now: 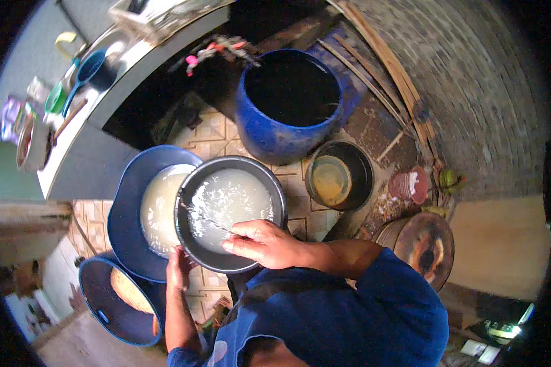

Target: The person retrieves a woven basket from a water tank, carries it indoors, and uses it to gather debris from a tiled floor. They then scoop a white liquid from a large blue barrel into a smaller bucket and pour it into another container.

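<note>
A round black basin [280, 202] of cloudy whitish liquid is in front of me, with bright glints across its surface. My left hand [177, 269] grips its lower left side; some fingers are hidden beneath the rim. Over the near part of the liquid is my right hand [260, 243], its thumb and fingers closed in a pinch. A thin dark line runs from the fingertips into the liquid, too fine to name. The basin overlaps the right side of a large blue tub [123, 214], which also holds pale, cloudy liquid.
A big blue barrel [260, 137] stands ahead, beside a dark bucket [362, 177] with yellowish liquid. At lower left is a blue container [95, 287] with something pale yellow inside. A round wooden stump [438, 244] and a reddish pot [404, 186] stand right. A counter [101, 110] holds kitchenware.
</note>
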Demonstrator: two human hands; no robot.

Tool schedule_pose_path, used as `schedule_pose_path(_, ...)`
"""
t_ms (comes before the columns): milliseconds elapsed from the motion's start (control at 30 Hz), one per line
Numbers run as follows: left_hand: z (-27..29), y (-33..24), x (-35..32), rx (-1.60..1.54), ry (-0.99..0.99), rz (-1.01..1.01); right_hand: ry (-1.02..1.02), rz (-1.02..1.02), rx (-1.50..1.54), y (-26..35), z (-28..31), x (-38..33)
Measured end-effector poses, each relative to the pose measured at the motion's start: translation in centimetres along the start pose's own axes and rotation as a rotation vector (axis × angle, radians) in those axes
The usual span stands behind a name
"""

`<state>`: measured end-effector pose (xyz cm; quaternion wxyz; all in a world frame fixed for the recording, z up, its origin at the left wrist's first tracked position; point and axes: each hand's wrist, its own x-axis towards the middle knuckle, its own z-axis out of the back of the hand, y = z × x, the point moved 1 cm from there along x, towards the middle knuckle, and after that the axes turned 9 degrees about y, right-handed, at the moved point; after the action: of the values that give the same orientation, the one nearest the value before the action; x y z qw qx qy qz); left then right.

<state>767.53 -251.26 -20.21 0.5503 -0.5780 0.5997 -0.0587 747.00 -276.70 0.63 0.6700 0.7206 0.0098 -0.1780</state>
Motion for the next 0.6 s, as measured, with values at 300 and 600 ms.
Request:
schedule_pose_path(300, -21.2, 1.5, 5.4, 0.239, 0.300, 0.066, -0.557, -0.054, 0.035, -9.2, 10.0, -14.5)
schedule_pose_path(600, -37.0, 4.5, 8.8, 0.415, 0.466, -0.015, -1.040, -0.063, 0.178, -17.6, 15.7, -26.1)
